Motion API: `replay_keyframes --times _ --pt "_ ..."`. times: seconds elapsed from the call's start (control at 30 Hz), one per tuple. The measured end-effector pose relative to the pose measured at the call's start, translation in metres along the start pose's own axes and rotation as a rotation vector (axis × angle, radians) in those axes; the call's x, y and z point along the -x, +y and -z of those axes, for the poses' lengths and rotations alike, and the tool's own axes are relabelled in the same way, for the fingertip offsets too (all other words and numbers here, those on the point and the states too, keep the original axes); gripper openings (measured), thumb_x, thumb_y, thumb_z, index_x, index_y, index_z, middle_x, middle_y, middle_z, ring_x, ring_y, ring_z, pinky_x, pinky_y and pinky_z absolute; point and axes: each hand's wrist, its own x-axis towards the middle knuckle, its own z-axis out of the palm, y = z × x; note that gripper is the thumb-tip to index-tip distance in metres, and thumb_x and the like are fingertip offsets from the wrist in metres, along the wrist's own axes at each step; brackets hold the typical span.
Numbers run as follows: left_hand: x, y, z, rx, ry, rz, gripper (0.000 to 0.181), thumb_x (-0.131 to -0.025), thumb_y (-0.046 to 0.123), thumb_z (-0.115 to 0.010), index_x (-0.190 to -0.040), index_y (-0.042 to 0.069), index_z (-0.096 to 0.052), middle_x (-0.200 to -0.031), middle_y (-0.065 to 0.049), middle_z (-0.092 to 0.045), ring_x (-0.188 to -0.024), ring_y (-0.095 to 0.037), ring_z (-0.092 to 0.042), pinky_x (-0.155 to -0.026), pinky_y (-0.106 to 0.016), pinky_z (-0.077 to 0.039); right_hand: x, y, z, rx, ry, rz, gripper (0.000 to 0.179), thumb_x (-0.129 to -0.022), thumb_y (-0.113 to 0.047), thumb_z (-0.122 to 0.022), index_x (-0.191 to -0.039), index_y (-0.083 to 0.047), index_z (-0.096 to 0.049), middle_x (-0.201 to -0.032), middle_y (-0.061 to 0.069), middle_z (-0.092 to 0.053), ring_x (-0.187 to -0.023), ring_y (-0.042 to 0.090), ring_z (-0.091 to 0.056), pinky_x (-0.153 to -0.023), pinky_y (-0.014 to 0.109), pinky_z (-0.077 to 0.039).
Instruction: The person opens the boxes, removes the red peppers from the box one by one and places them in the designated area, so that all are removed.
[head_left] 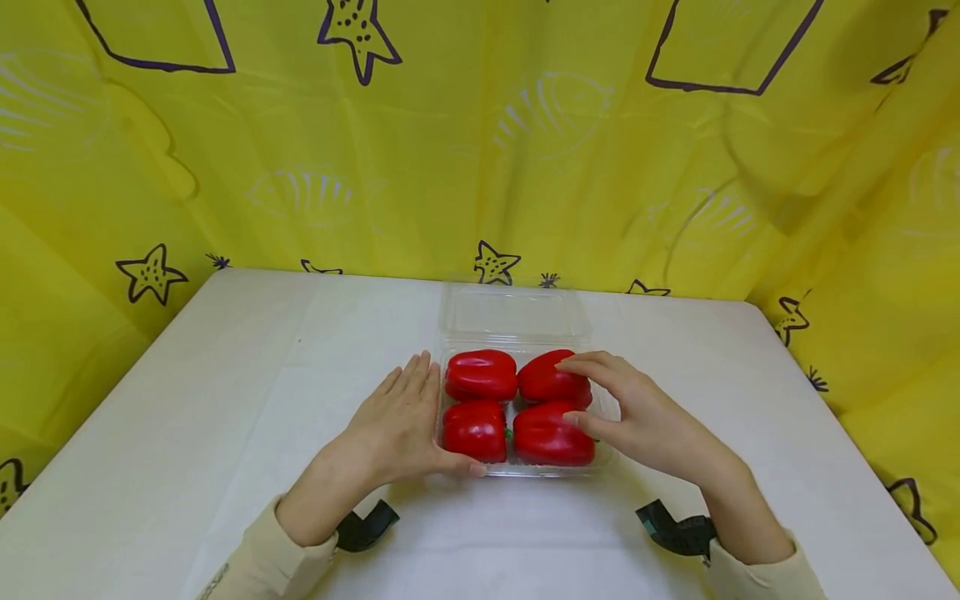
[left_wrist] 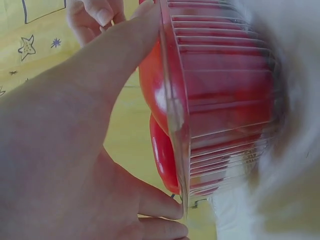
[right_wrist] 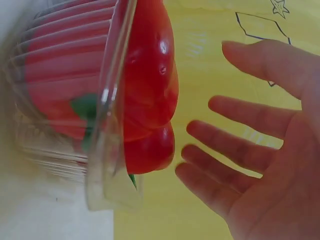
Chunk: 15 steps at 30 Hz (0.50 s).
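Left hand point(head_left: 397, 425): ungripping, flat along clear plastic box's point(head_left: 540, 472) left edge
Right hand point(head_left: 645, 412): released, over its red bell peppers point(head_left: 553, 440)
White tabletop point(head_left: 510, 537): room before box

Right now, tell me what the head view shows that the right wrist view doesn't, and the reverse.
Only the head view: the left hand, all four red peppers together, and black wrist gear.

Only the right wrist view: a close look at the ribbed side wall with a green stem behind it, and a gap between the right hand and the peppers.

Both: the right hand, red peppers, clear container and yellow curtain.
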Motion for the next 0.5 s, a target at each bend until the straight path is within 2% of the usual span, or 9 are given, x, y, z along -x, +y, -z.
replay_keyframes --times 0.13,0.23,0.4,0.5 --pt "0.001 -0.002 0.002 0.01 -0.007 0.015 0.128 -0.066 0.078 -0.07 -0.154 -0.003 -0.025 -0.163 -0.022 -0.021 -0.153 -0.039 -0.016 -0.124 -0.054 -0.019 -0.002 0.0 -0.005 0.026 -0.007 0.043 0.047 -0.089 -0.016 -0.074 -0.133 -0.014 -0.059 -0.129 0.0 -0.058 -0.112 0.018 -0.056 -0.094 0.042 -0.054" --pt "0.002 -0.003 0.003 0.012 -0.012 0.024 0.127 -0.067 0.077 -0.072 -0.154 -0.003 -0.026 -0.163 -0.022 -0.021 -0.153 -0.039 -0.016 -0.124 -0.054 -0.02 -0.002 -0.001 -0.007 0.007 -0.04 0.035 0.046 -0.088 -0.015 -0.074 -0.132 -0.016 -0.059 -0.124 -0.002 -0.059 -0.106 0.015 -0.057 -0.091 0.039 -0.055" --pt "0.001 -0.003 0.003 0.022 -0.01 0.007 0.127 -0.067 0.074 -0.074 -0.155 -0.002 -0.024 -0.164 -0.021 -0.019 -0.153 -0.038 -0.016 -0.124 -0.053 -0.02 -0.001 -0.004 -0.009 -0.017 -0.124 -0.028 0.05 -0.088 -0.022 -0.075 -0.135 -0.021 -0.058 -0.134 -0.001 -0.055 -0.123 0.022 -0.053 -0.096 0.047 -0.055" --pt "0.0 -0.002 0.002 0.041 -0.001 -0.02 0.128 -0.066 0.073 -0.075 -0.156 -0.002 -0.022 -0.164 -0.02 -0.019 -0.153 -0.037 -0.017 -0.124 -0.053 -0.02 -0.001 -0.005 -0.013 0.017 -0.148 -0.03 0.051 -0.087 -0.027 -0.076 -0.134 -0.018 -0.06 -0.135 0.002 -0.054 -0.126 0.026 -0.048 -0.093 0.045 -0.056"
